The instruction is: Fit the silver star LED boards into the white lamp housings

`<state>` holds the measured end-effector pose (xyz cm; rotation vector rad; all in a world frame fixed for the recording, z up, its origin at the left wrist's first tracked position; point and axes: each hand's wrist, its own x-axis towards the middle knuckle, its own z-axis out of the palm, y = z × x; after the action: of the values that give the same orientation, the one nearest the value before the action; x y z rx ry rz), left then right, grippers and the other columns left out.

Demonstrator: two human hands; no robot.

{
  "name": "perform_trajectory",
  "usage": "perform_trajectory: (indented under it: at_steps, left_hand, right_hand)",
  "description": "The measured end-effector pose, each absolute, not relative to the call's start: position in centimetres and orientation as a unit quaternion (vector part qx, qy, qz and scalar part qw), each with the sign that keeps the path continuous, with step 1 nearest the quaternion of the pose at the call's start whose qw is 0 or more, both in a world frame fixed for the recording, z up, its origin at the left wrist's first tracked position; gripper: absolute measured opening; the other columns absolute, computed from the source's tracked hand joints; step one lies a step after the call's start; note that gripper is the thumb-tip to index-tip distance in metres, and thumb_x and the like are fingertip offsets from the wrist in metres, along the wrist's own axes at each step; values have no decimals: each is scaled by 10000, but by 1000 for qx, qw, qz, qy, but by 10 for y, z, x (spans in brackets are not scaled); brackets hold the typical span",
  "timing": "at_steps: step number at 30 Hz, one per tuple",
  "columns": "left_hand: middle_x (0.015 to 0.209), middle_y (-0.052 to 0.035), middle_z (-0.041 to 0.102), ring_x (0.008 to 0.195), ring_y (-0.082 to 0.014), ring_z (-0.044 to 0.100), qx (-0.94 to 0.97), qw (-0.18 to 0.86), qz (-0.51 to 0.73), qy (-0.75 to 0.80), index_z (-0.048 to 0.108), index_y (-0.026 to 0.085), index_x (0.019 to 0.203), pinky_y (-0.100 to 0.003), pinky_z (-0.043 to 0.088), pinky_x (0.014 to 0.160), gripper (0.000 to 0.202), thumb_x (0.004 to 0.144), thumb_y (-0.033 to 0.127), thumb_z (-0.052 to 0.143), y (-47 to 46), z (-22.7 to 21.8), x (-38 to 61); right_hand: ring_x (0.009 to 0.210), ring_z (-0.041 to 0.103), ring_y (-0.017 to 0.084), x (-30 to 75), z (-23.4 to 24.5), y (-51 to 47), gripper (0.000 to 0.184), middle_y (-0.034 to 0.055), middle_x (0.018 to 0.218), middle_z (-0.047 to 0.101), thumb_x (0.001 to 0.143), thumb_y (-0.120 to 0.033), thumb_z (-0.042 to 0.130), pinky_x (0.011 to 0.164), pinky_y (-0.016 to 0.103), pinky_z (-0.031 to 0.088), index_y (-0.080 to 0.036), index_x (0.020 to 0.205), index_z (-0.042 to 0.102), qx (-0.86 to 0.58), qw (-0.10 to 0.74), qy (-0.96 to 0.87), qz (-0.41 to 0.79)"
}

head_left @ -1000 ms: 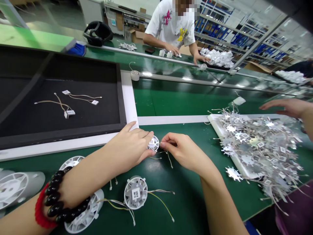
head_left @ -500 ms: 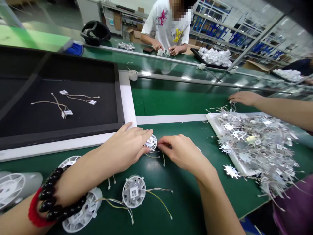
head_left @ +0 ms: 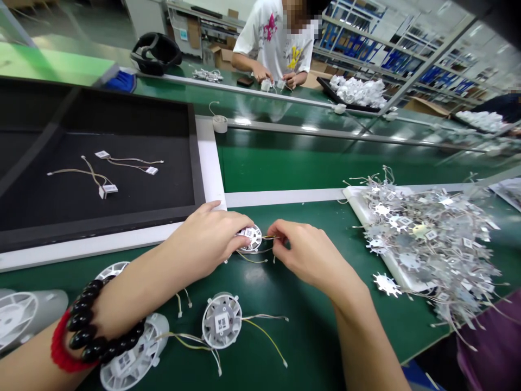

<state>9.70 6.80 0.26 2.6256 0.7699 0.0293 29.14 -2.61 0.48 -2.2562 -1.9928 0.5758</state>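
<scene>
A round white plastic housing [head_left: 253,239] with a small square board and thin wires stands on the green bench. My left hand [head_left: 220,231] grips its left side, thumb near the front rim, and covers part of it. To its right, my right hand [head_left: 295,245] pinches the thin wires [head_left: 268,237] that come out of the housing. Nearer to me is another round housing [head_left: 222,321] with a square label and loose wires. A further housing [head_left: 132,355] lies partly hidden beneath my left forearm.
Silvery star-shaped plates with wires [head_left: 427,233] are heaped on a white tray at the right. One loose plate [head_left: 386,284] lies beside it. At left, a black tray [head_left: 163,209] holds small wired boards. Across the bench, a person [head_left: 277,43] handles white parts.
My right hand has drawn slightly right, away from the housing, with the wires now stretched between. Another person's arm at the right, reaching over the heap, has left the view.
</scene>
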Motion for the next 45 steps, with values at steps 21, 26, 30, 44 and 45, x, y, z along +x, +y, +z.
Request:
perform_trajectory:
  at_steps: [21,26,30,44,45]
  left_hand:
    - [1163,-29,785,1110,-254,727,938,200,-13,284,686,196,1203,-599,273,1239,198,1055,300,605,66,5,100]
    - [1176,-42,780,1118,-269,725,942,186,-15,279,688,188,1203,-607,287,1231,200,1056,285,594,64,4,99]
    - [1316,-120,730,1217,-329,683,945,170,-17,278,564,137,1437,-613,311,1221,485,1013,345,672,59,2,102]
    - [1508,-98,617,1402,-276,568,946,166,-67,268,556,172,1469,-588,298,1258,453,1024,211,634,74,5,97]
    - [1511,-99,614,1404,-274,566,946,166,-70,269,547,170,1478,-590,295,1259,459,1027,212,627,74,5,97]
  right_hand:
    - [902,739,185,303,-6,-19,262,20,934,807,985,-150,495,813,306,525,-213,1155,684,-728,179,-579,320]
    - [715,667,182,302,-2,-20,249,-2,748,724,990,-233,496,638,294,473,-217,1110,714,-695,209,-574,379]
    - [714,653,201,303,-4,-21,291,15,788,719,1010,-278,452,642,322,471,-231,1118,718,-704,209,-597,322]
    - [973,741,247,290,-6,-19,189,20,1103,817,1027,-263,610,826,373,511,-223,1135,760,-671,153,-702,186]
    - [914,744,234,288,-6,-18,184,6,1045,825,1036,-246,597,778,353,499,-231,1093,771,-671,146,-707,172]
